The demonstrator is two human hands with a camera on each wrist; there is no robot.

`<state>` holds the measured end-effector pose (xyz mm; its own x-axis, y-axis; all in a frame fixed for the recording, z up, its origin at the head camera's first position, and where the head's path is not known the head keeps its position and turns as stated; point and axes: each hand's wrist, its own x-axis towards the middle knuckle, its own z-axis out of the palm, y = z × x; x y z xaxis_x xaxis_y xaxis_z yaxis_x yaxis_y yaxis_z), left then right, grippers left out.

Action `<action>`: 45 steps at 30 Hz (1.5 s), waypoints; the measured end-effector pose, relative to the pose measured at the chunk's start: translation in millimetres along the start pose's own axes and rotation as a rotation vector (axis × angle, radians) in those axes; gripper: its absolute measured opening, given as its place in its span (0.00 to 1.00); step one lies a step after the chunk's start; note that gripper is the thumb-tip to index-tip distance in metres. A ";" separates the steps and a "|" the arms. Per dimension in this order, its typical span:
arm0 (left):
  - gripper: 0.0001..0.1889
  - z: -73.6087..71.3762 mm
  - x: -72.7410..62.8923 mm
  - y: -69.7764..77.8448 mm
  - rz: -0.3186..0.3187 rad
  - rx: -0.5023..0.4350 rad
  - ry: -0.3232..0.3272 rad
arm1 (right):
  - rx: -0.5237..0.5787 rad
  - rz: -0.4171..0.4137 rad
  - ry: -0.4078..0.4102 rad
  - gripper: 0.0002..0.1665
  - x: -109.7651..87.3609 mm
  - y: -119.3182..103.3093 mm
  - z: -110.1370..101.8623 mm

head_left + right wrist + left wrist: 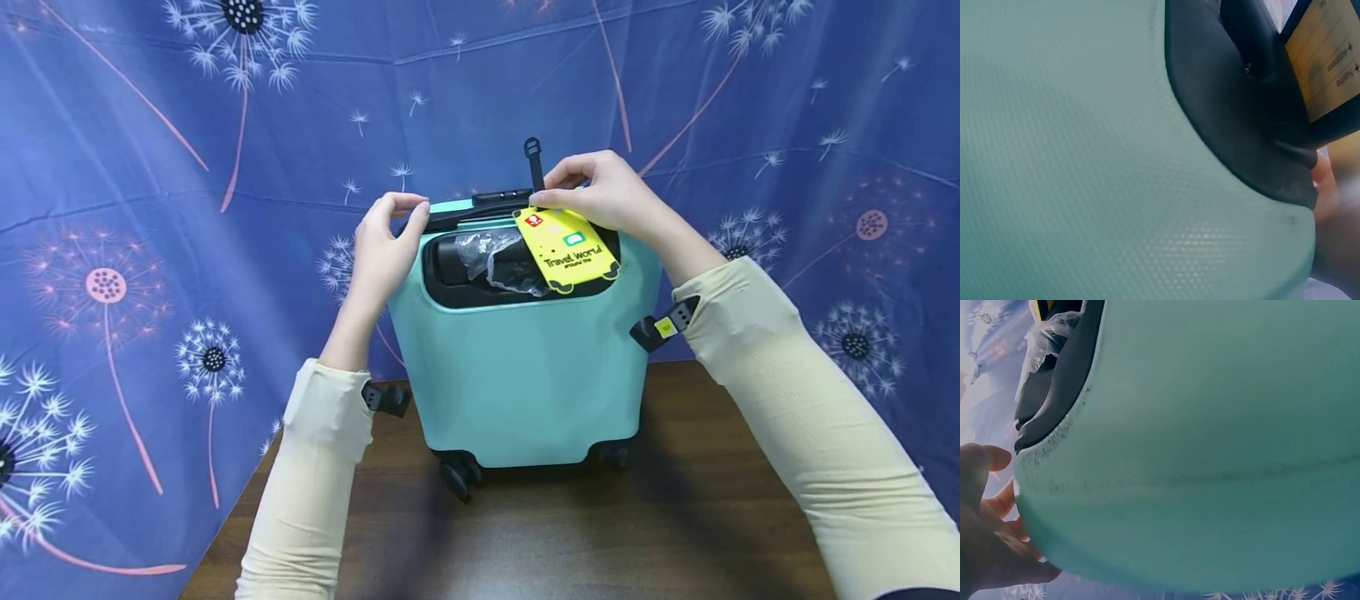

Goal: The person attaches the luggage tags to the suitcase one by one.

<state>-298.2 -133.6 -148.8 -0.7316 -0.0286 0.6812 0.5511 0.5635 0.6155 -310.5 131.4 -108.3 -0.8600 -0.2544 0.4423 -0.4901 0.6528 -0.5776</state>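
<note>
A mint-green suitcase (525, 375) stands upright on its wheels. My left hand (378, 246) holds its top left corner, thumb and fingers curved at the edge; in the left wrist view the fingers (1002, 503) touch the suitcase's side. With thumb and fingers, my right hand (600, 196) pinches a yellow luggage tag (573, 260) by its strap end. The tag's black strap (533, 162) sticks up with a buckle loop at its tip. Below, the printed face hangs over the black recess (480, 292). The right wrist view shows the tag's lined back (1329, 62).
Clear plastic wrap (487, 250) covers part of the handle in the recess. A black combination lock (501, 198) sits on the top edge. Beneath is a brown wooden table (525, 542), and a blue dandelion-print cloth (465, 100) hangs behind.
</note>
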 end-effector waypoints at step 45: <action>0.22 51.1 70.6 52.8 -0.279 0.334 -0.515 | 0.014 -0.058 -0.042 0.16 2.5 5.8 5.0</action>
<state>-341.3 -63.7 -88.4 -0.9721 0.1404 0.1878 0.2205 0.8195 0.5290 -316.1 130.9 -113.9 -0.8354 -0.3209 0.4463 -0.5407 0.6261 -0.5618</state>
